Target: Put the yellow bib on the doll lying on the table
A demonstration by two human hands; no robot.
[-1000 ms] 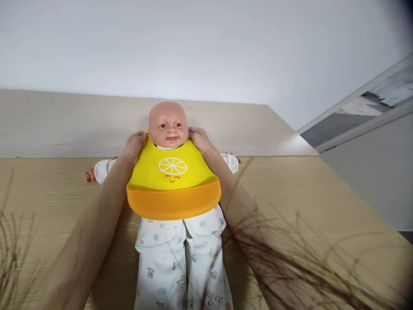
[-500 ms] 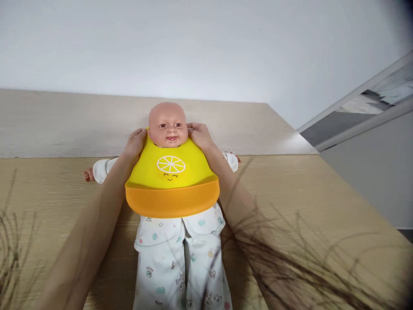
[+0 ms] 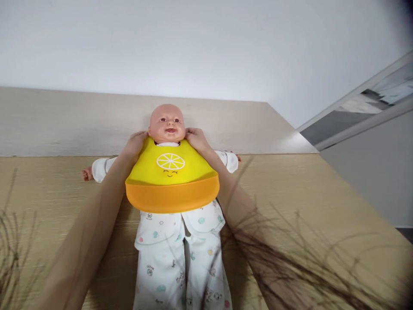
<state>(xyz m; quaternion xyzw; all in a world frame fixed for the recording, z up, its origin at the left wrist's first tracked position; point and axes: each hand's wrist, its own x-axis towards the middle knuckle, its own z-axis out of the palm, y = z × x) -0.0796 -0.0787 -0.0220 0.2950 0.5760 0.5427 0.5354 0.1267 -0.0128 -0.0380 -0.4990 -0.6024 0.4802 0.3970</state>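
A baby doll (image 3: 166, 122) in white printed clothes lies on its back, head away from me, arms spread out sideways. Over its chest is a yellow bib (image 3: 146, 161) with a lemon-slice face and an orange catch pocket (image 3: 172, 197). My left hand (image 3: 137, 142) is closed on the bib's neck strap at the left of the doll's neck. On the other side of the neck, my right hand (image 3: 196, 140) grips the other strap. The fingertips and strap ends are partly hidden behind the doll's head.
The doll rests on a light wooden table (image 3: 290, 206). Behind it stands a paler wooden panel (image 3: 64, 120) against a white wall (image 3: 193, 43). Dark strands of hair hang across the lower corners of the view.
The doll's head has tipped back a little, so its chin is raised and the white collar shows. Both hands have shifted slightly, and the bib has moved up a little.
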